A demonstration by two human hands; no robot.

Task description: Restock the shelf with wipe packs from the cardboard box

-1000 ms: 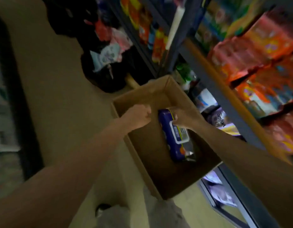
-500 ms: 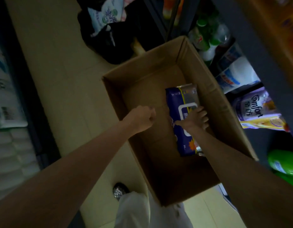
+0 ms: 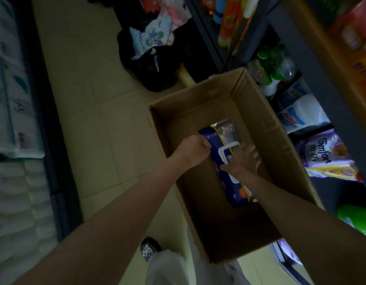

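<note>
An open cardboard box (image 3: 260, 120) stands on the tiled floor beside the shelf (image 3: 313, 64). Inside it lies a blue wipe pack (image 3: 217, 138) with a white flip lid and a silver end. My left hand (image 3: 195, 150) grips the pack's left edge with curled fingers. Over the lid and the right side lies my right hand (image 3: 243, 160), its thumb hooked at the near edge. The pack's lower end shows an orange star. The box floor around the pack looks bare.
The shelf on the right holds a purple Comfort pouch (image 3: 322, 153), a white bag (image 3: 303, 114) and green bottles (image 3: 270, 66). A black bag with packs (image 3: 155, 58) lies on the floor beyond the box. Stacked white tissue packs (image 3: 15, 120) line the left.
My left hand has moved right from the box wall and taken hold of the pack's left edge. My right hand stays on the lid. The camera has tilted further down.
</note>
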